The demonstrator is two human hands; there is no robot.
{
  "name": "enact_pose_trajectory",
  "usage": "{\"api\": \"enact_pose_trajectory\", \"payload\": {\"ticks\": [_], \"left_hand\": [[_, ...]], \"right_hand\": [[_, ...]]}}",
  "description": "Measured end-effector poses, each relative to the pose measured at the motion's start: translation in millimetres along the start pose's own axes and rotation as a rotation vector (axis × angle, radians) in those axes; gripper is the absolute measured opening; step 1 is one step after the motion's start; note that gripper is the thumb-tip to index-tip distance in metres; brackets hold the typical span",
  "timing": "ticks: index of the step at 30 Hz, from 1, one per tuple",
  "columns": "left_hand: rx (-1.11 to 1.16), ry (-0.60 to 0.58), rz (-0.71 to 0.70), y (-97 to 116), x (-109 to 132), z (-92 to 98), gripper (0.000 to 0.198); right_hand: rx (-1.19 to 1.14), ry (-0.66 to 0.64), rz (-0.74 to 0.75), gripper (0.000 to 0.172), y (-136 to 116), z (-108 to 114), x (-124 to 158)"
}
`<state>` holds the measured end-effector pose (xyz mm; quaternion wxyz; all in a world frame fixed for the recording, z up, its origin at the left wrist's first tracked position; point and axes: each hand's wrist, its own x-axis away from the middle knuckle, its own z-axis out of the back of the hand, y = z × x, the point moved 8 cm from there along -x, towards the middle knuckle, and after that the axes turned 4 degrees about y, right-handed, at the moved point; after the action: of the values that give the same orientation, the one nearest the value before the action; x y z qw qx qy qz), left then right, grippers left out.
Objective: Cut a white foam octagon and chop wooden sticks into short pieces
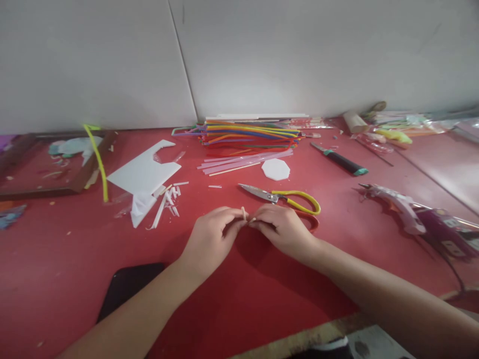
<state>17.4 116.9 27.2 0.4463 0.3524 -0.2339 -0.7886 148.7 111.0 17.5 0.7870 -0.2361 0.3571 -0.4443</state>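
My left hand [215,237] pinches a short cream-coloured stick piece [244,213] between thumb and fingers, its upper end sticking up. Close against it, my right hand [286,229] is closed in a pinch on a small pale piece [253,220]. Whether the two bits are joined cannot be made out. Just beyond my right hand lie scissors [275,195] with one yellow and one red handle, the red one partly hidden by the hand. A white octagonal piece [276,169] rests flat behind the scissors.
Pink sticks [243,162] and a bundle of coloured pipe cleaners [250,134] lie at the back. White sheet [144,167] and offcuts [170,199] are left; a utility knife [344,162] and glue gun [398,204] right. A black flat object [129,286] lies beside my left forearm.
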Motion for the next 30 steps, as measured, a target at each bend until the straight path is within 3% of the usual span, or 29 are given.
{"api": "enact_pose_trajectory", "payload": {"ticks": [22, 30], "left_hand": [[-0.033, -0.066, -0.021, 1.5, -0.5, -5.0, 0.014], [-0.024, -0.053, -0.032, 2.0, -1.0, -6.6, 0.012]], "right_hand": [[0.016, 0.004, -0.013, 0.017, 2.0, -7.0, 1.9], [0.013, 0.004, -0.088, 0.018, 4.3, -9.9, 0.9]]}}
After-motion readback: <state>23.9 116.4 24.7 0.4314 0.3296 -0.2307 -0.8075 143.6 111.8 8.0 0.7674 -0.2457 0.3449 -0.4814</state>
